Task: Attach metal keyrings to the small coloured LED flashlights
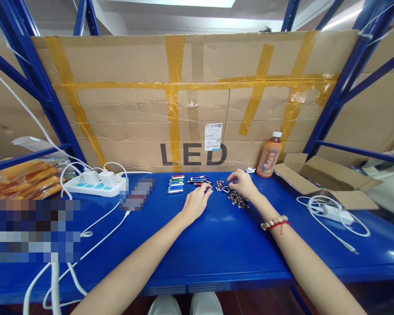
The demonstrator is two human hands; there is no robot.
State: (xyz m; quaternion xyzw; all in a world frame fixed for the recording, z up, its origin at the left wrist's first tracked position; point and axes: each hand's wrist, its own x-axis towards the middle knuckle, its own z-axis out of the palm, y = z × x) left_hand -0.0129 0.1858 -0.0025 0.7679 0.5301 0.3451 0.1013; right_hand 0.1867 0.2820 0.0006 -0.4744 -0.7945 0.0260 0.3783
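My left hand [196,204] rests low over the blue table, fingers curled together around something small and dark at the fingertips that I cannot make out. To its left lies a neat column of small shiny coloured metal tubes [175,185]. More slim tubes [197,178] lie just beyond its fingers. My right hand [244,186], with a beaded bracelet [274,222] on the wrist, is bent with its fingers pinched; what they hold is too small to name. Below and beside it spreads a pile of small metal clasps or rings [239,201].
An orange drink bottle [269,156] and an open cardboard box [325,175] stand at the right, near a coiled white cable [335,214]. At the left are a power strip [95,186], cables and wrapped packets [26,177]. A large cardboard sheet [134,113] closes off the back.
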